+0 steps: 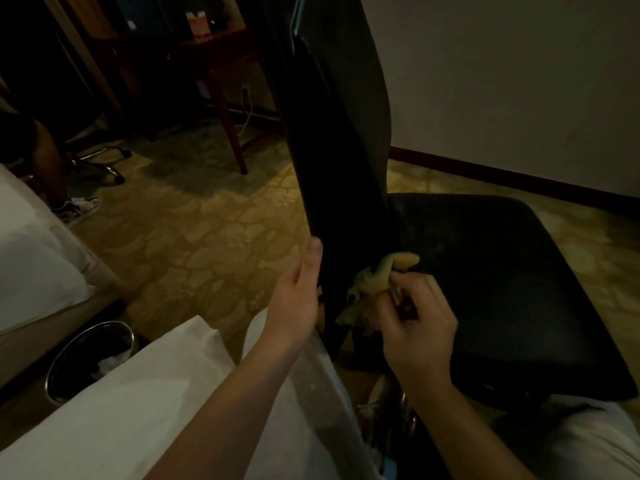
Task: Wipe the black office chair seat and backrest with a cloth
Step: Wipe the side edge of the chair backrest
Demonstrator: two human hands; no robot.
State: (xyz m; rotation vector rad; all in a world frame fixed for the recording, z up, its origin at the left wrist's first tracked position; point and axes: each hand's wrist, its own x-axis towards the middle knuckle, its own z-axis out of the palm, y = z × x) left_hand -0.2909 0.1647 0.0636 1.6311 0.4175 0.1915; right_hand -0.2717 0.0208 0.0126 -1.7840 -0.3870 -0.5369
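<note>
Hands split the work: the left hand (298,299) clasped the near edge of the tall black backrest (339,133), thumb laid along it, apparently steadying the chair, while the right hand (415,320) pinched a crumpled yellow-green cloth (377,280) into the crease above the black padded seat (502,289).

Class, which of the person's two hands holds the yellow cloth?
The right hand grips the yellow cloth at the rear of the seat; the left hand holds no cloth, only the edge of the backrest.

Dim, warm-toned picture; the carpet (214,237) beyond the left hand (294,299) catches most light, perhaps from above. Farther off everything sinks into grainy black.
</note>
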